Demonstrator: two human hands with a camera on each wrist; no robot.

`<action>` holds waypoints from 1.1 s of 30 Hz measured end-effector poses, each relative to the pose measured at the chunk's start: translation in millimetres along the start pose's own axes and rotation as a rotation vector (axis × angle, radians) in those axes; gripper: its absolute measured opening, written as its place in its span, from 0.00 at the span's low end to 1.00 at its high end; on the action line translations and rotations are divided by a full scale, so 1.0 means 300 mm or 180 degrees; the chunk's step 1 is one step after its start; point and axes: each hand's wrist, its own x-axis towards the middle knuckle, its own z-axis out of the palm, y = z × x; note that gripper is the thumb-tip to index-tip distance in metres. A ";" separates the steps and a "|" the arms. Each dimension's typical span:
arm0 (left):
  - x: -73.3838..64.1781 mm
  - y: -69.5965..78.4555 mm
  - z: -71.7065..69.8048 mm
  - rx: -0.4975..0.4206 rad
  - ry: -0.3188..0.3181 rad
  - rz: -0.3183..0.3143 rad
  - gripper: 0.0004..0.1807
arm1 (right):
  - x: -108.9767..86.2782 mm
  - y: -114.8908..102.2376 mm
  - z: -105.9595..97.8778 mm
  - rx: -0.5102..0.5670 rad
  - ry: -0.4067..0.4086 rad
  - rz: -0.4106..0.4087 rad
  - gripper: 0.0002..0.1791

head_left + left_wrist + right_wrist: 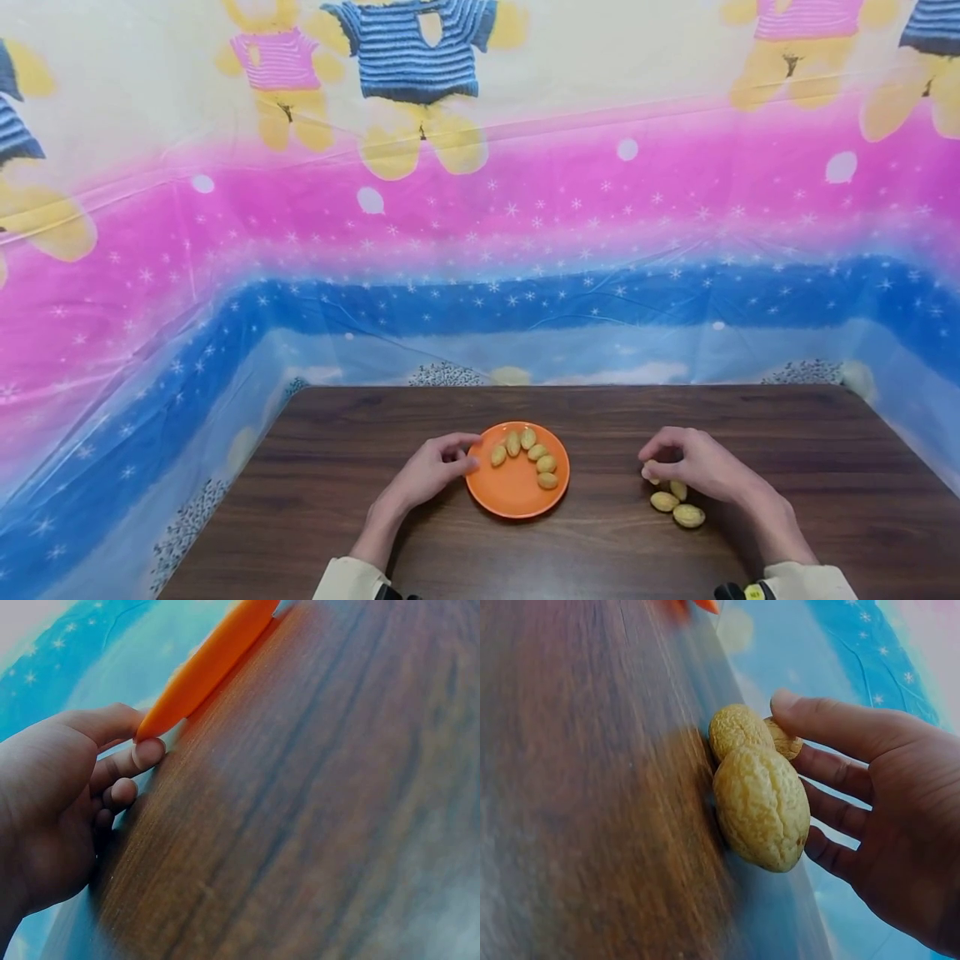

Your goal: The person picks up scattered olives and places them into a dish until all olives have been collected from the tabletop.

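An orange plate (502, 492) lies on the table, with several wrinkled, yellow-brown walnuts (537, 452) in an arc along its far and right side. At the plate's left rim, my left hand (426, 475) pinches the edge between thumb and fingers; the left wrist view shows the plate (206, 671) edge-on in that grip. To the right, my right hand (705, 467) holds a walnut (652, 472) between thumb and fingertips. Just below that hand, 3 more walnuts (688, 517) lie close together on the table. In the right wrist view, the nearer walnuts (761, 810) partly cover the pinched one (783, 739).
The dark wood-grain table (592, 550) ends at a back edge against a hanging cloth (525, 300) printed with bears and snowflakes. This cloth also runs along the left and right sides. Bare table lies between the plate and the loose walnuts.
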 end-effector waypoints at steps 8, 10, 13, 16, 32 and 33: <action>-0.005 0.002 0.001 0.0108 0.0051 0.0103 0.22 | 0.004 -0.027 -0.002 0.0131 0.0077 -0.0107 0.15; -0.004 0.001 0.000 0.0117 0.0060 0.0114 0.22 | 0.004 -0.038 -0.002 0.0114 0.0121 -0.0149 0.15; -0.005 0.001 -0.002 0.0111 0.0062 0.0130 0.22 | 0.004 -0.053 0.002 0.0097 0.0154 -0.0209 0.13; -0.006 -0.001 -0.002 0.0108 0.0060 0.0110 0.22 | 0.006 -0.066 0.008 0.0058 0.0162 -0.0251 0.11; 0.001 -0.002 -0.004 0.0002 0.0004 0.0000 0.21 | 0.033 -0.132 0.046 -0.0050 0.0238 -0.0427 0.10; 0.000 -0.002 -0.004 -0.0003 0.0001 -0.0002 0.21 | 0.036 -0.139 0.049 -0.0041 0.0234 -0.0436 0.10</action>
